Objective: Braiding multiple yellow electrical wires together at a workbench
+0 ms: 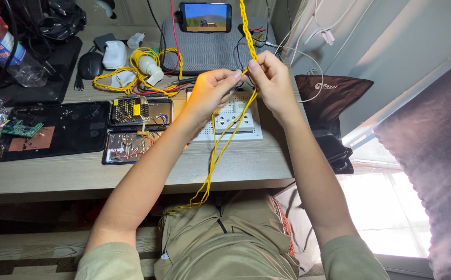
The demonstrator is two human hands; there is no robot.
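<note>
Pinching the yellow braided wire (247,31) between both hands, left hand (210,93) and right hand (272,78) closed on it; loose strands (217,150) below my wrists could tangle, I reckon, if my grip slackens.

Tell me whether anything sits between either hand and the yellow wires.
Nothing visible does. The left hand and right hand both pinch the yellow wires directly, just below the braided section.

Both hands, left hand (211,93) and right hand (272,83), pinch yellow wires (220,150).
</note>
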